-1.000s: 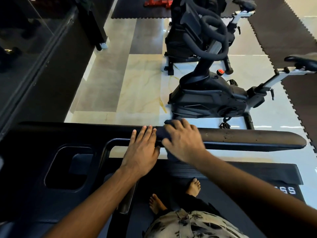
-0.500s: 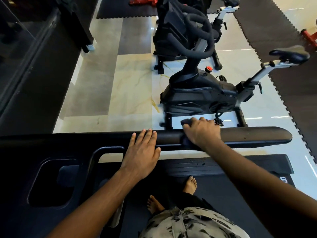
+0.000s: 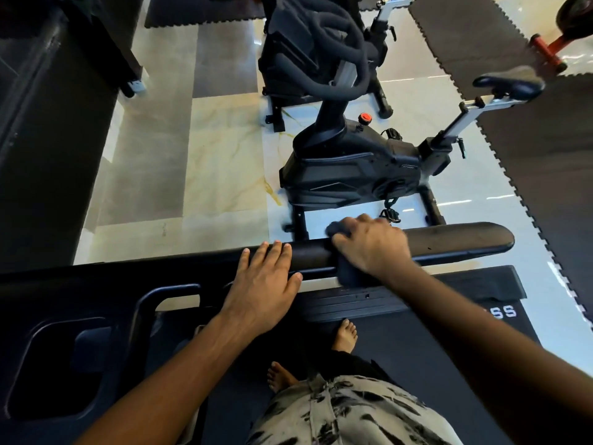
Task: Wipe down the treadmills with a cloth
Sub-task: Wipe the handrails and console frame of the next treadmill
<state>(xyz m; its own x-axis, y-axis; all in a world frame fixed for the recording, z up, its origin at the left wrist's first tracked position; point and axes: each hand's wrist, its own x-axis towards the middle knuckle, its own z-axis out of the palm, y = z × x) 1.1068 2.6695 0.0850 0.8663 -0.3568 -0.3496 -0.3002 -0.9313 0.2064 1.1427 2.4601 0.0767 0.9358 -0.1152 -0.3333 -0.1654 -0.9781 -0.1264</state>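
The right hand (image 3: 369,248) curls over the treadmill's black handrail (image 3: 455,240), fingers wrapped round a dark cloth (image 3: 349,275) that drapes over the bar beneath the palm. The left hand (image 3: 266,284) lies flat with straight fingers, resting where the rail meets the console (image 3: 64,316). Bare feet stand on the treadmill belt (image 3: 417,348); an exercise bike (image 3: 346,175) stands just beyond the rail

matt black handrail (image 3: 449,242), soft dark cloth (image 3: 349,274), glossy marble-look floor (image 3: 221,162)
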